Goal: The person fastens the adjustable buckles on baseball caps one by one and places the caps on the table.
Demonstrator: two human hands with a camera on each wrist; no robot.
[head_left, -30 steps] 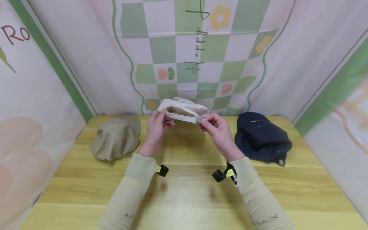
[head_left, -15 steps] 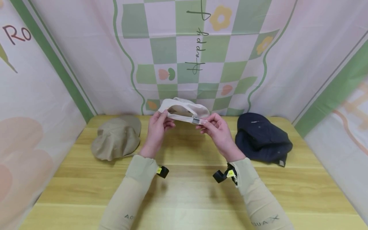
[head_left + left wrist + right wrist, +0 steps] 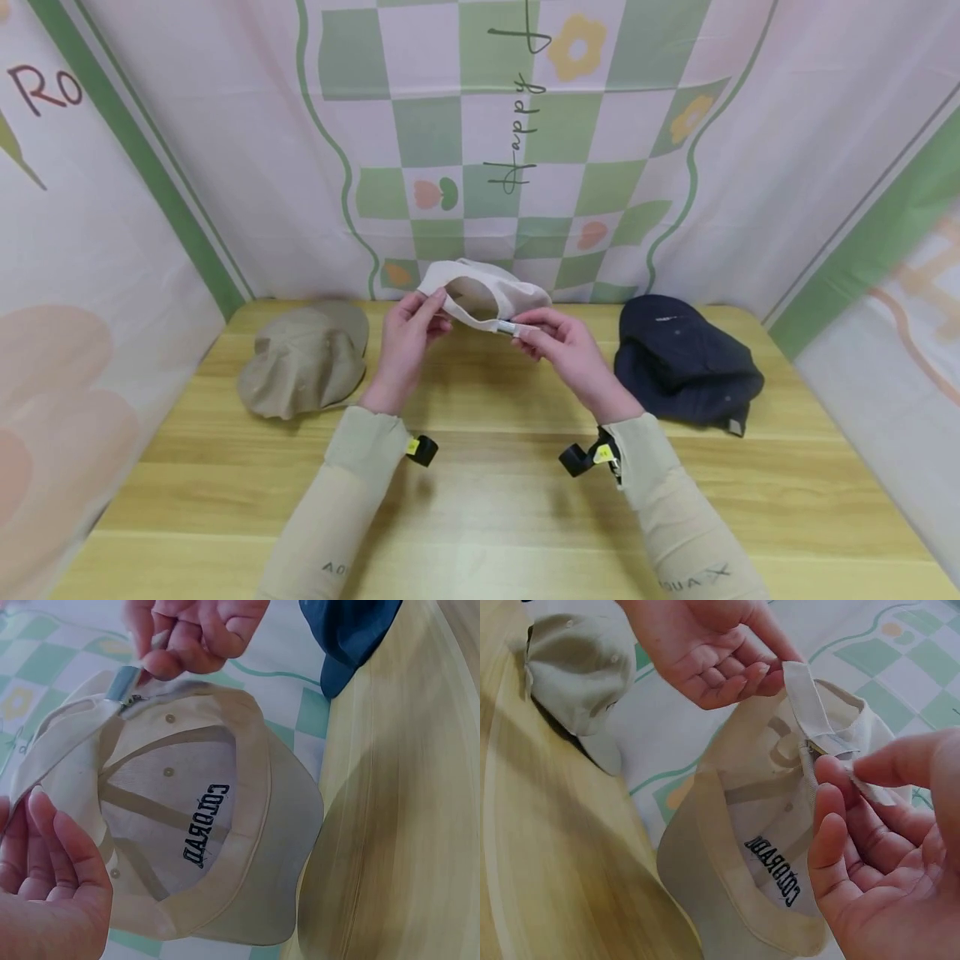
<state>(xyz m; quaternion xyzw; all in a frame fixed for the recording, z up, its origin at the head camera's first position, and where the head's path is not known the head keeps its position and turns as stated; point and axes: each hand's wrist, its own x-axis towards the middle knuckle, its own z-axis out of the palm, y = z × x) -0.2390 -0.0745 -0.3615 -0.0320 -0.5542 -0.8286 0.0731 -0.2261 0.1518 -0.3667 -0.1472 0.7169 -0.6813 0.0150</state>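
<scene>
The left hand point(image 3: 406, 337) pinches a cream fabric baseball cap point(image 3: 525, 293) by its flat strap point(image 3: 66, 744), the right hand point(image 3: 572, 350) beside the metallic buckle point(image 3: 122, 684), near the table point(image 3: 487, 508)'s far edge.

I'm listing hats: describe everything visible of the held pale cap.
The pale cap looks like cream cloth, with a brim, eyelets and dark lettering inside the crown. Tilted near the far edge of the table, it shows its inside. The left hand pinches its back strap; the right hand, the strap's end beside a shiny buckle.
</scene>
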